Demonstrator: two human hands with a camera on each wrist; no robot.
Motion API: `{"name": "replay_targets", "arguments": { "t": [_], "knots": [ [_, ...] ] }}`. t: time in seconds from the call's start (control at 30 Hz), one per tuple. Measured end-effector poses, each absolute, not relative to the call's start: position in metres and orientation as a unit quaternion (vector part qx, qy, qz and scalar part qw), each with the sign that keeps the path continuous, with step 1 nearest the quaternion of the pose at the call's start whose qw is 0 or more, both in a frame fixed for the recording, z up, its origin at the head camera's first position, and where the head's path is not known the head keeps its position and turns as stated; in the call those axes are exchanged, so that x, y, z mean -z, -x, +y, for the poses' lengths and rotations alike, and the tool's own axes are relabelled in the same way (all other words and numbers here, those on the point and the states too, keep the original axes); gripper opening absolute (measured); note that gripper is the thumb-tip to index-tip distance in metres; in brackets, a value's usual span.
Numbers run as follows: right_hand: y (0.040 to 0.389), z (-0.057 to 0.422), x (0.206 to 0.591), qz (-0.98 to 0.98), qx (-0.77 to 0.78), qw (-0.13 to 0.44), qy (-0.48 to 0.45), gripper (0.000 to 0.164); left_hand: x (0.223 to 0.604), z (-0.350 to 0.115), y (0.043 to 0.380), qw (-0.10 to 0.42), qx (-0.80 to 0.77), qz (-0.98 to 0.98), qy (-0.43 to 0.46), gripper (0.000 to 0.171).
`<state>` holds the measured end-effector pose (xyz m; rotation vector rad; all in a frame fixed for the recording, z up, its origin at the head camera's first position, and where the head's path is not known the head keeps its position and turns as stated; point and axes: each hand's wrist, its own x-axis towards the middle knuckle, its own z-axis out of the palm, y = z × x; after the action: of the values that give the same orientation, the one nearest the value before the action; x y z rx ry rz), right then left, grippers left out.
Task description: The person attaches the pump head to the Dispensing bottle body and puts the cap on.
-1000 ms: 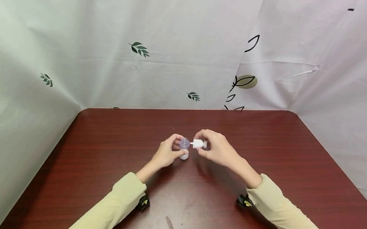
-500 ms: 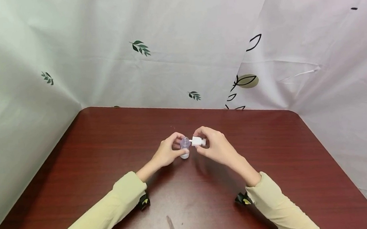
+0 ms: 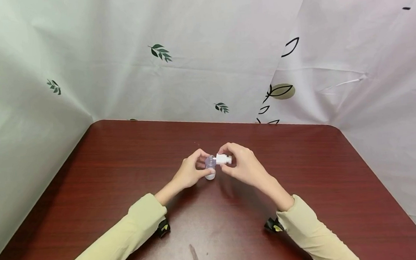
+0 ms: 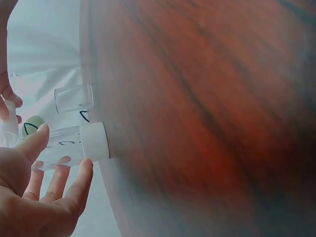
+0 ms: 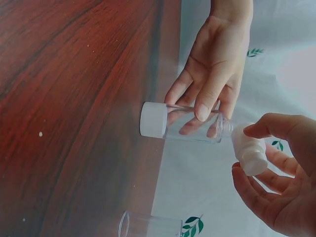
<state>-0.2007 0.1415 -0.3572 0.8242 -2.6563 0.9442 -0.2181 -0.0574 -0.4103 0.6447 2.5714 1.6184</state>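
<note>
A clear bottle [image 5: 173, 129] with a white base stands upright on the table. My left hand [image 3: 188, 173] grips its side between thumb and fingers. In the right wrist view its narrow open neck faces the white pump head [image 5: 249, 150], which my right hand [image 3: 247, 164] pinches with thumb and fingers. The pump head [image 3: 222, 159] lies roughly sideways in the head view, its short nozzle end right at the bottle's neck. Whether the two touch is too small to tell. A clear cap [image 4: 74, 98] stands on the table near the bottle, hidden behind my right hand in the head view.
The dark red wooden table [image 3: 139, 152] has rounded far corners. Pale leaf-printed sheets [image 3: 188, 74] hang close along its back and sides. A smear mark [image 3: 194, 257] shows on the near part of the tabletop.
My right hand has shifted slightly left and up, bringing the pump head closer to the bottle's neck. My left hand keeps holding the bottle almost in place.
</note>
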Motion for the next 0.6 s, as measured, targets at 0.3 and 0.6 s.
{"name": "replay_targets", "arguments": {
  "t": [0.3, 0.6],
  "knots": [
    [0.2018, 0.139, 0.3585, -0.898, -0.318, 0.113, -0.282, 0.026, 0.4109, -0.0579, 0.2184, 0.017, -0.529, 0.823, -0.207, 0.035],
    [0.203, 0.136, 0.3606, -0.899, -0.319, 0.116, -0.279, 0.026, 0.4117, -0.0584, 0.2186, 0.011, -0.53, 0.822, -0.21, 0.035]
  ]
}}
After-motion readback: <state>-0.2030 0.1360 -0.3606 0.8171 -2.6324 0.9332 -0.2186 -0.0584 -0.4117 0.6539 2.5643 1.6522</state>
